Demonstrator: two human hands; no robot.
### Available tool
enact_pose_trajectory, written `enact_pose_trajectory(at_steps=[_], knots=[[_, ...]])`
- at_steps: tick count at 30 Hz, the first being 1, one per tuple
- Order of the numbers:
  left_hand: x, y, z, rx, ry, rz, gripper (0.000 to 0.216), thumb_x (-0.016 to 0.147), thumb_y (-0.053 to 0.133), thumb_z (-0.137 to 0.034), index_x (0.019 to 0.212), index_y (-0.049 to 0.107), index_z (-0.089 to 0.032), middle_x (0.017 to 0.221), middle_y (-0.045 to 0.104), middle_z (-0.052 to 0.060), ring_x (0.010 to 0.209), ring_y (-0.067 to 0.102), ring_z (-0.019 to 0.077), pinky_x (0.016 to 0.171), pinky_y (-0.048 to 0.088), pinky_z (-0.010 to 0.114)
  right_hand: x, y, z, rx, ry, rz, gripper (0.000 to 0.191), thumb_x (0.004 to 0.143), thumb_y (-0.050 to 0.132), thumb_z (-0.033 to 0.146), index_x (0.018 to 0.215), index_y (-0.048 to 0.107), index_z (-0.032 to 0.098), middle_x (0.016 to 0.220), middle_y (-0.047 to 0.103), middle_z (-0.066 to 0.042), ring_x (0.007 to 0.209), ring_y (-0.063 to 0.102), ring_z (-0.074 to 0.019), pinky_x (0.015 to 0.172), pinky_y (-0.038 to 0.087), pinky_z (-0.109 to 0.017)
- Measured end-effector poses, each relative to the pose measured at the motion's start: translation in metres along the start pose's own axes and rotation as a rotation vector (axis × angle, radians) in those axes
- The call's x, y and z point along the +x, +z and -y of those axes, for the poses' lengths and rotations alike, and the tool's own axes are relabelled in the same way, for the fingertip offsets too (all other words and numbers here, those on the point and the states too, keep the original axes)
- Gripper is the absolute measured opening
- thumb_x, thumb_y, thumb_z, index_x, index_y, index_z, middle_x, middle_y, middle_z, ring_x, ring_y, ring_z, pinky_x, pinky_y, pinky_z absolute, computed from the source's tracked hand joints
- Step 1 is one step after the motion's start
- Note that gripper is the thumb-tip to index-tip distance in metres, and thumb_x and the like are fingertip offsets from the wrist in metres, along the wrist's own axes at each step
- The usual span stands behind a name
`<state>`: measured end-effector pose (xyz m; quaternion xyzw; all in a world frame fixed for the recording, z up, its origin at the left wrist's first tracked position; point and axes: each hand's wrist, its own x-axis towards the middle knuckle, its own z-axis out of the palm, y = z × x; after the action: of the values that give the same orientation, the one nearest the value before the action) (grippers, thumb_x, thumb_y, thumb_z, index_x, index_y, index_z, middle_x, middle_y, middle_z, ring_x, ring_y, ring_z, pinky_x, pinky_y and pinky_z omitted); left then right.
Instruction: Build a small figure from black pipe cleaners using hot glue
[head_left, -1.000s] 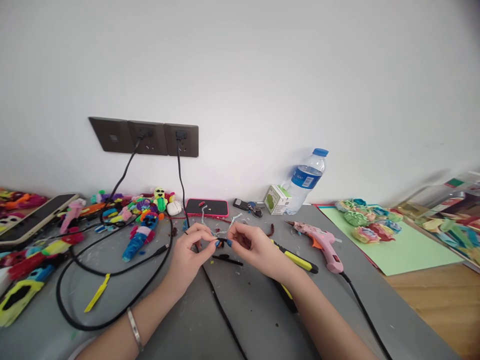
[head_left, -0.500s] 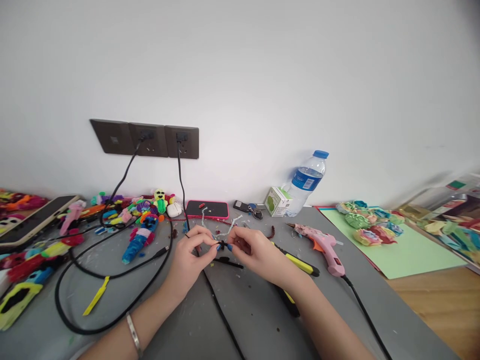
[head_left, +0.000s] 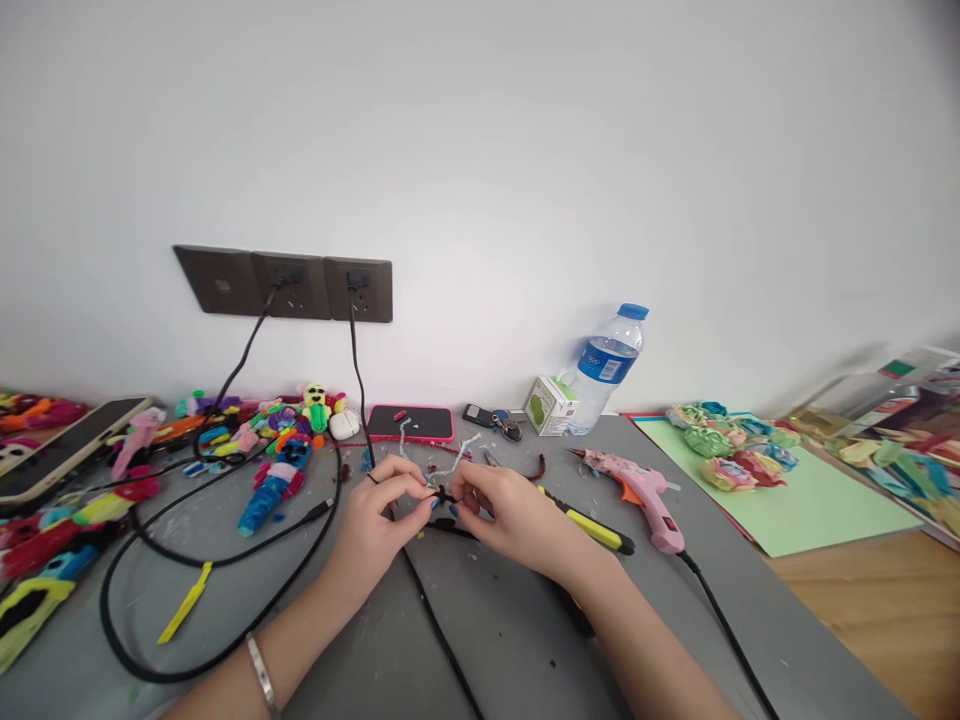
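Note:
In the middle of the head view, my left hand (head_left: 381, 512) pinches one end of a small black pipe cleaner piece (head_left: 444, 496) between thumb and forefinger. From the other side, my right hand (head_left: 517, 518) grips the same piece with its fingertips; the fingers hide part of it. Just beyond the fingers, pale silvery pipe cleaner strands (head_left: 465, 447) stick up. A black strip (head_left: 454, 529) lies on the table under the hands. Yellow-and-black pliers-like handles (head_left: 596, 528) are partly covered by my right hand and forearm.
A pink glue gun (head_left: 652, 505) with its cord lies to the right. Behind stand a water bottle (head_left: 606, 370) and a small box (head_left: 550, 406), near a phone (head_left: 411, 423). Pipe cleaner figures (head_left: 274, 485) and a looped black cable (head_left: 105, 600) occupy the left.
The view has shifted slightly. Both hands stay close together on the black pipe cleaner piece; the right fingers have changed their grip a little, and more of the piece shows between the fingertips.

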<state>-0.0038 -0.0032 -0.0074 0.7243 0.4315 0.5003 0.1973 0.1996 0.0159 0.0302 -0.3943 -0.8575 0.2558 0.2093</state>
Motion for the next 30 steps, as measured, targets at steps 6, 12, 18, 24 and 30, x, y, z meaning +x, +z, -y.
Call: enact_pose_trajectory(at_steps=[6, 12, 18, 24, 30], knots=[[-0.0006, 0.0005, -0.0003, 0.010, 0.019, 0.001, 0.017, 0.083, 0.060, -0.009, 0.070, 0.061, -0.020, 0.086, 0.064, 0.001, 0.072, 0.059, 0.0134, 0.067, 0.047, 0.023, -0.0004, -0.0004, 0.0013, -0.006, 0.001, 0.003, 0.016, 0.084, 0.055, 0.007, 0.088, 0.050, 0.022, 0.072, 0.055, 0.005, 0.064, 0.050, -0.0117, 0.060, 0.033, -0.022], [-0.0010, 0.0011, -0.0011, 0.017, 0.032, 0.011, 0.017, 0.083, 0.058, -0.009, 0.071, 0.059, -0.020, 0.087, 0.064, 0.002, 0.072, 0.059, 0.0136, 0.060, 0.043, 0.022, -0.0001, -0.0015, 0.0031, -0.014, 0.003, 0.003, 0.015, 0.085, 0.054, 0.009, 0.087, 0.048, 0.022, 0.072, 0.054, 0.005, 0.062, 0.048, -0.0113, 0.059, 0.031, -0.022], [-0.0026, 0.0037, 0.0009, 0.007, 0.049, 0.043, 0.017, 0.079, 0.057, -0.006, 0.070, 0.055, -0.020, 0.087, 0.063, 0.001, 0.068, 0.056, 0.0116, 0.057, 0.040, 0.022, -0.0008, -0.0019, 0.0032, -0.023, -0.005, -0.002, 0.015, 0.084, 0.054, 0.008, 0.085, 0.049, 0.022, 0.071, 0.054, 0.005, 0.061, 0.047, -0.0110, 0.059, 0.030, -0.022], [-0.0025, 0.0040, 0.0006, 0.020, 0.073, 0.047, 0.017, 0.079, 0.055, -0.006, 0.069, 0.053, -0.020, 0.087, 0.063, 0.001, 0.069, 0.056, 0.0122, 0.058, 0.040, 0.023, -0.0012, -0.0010, 0.0024, -0.022, -0.025, -0.007, 0.014, 0.085, 0.053, 0.008, 0.084, 0.049, 0.021, 0.072, 0.055, 0.005, 0.061, 0.047, -0.0111, 0.059, 0.030, -0.023], [-0.0026, 0.0032, -0.0032, 0.027, 0.058, 0.052, 0.018, 0.079, 0.053, -0.006, 0.068, 0.051, -0.020, 0.086, 0.064, 0.002, 0.072, 0.057, 0.0142, 0.059, 0.040, 0.024, -0.0015, -0.0015, 0.0044, -0.021, -0.026, -0.005, 0.014, 0.086, 0.052, 0.008, 0.084, 0.049, 0.021, 0.072, 0.055, 0.004, 0.061, 0.047, -0.0115, 0.058, 0.030, -0.023]])
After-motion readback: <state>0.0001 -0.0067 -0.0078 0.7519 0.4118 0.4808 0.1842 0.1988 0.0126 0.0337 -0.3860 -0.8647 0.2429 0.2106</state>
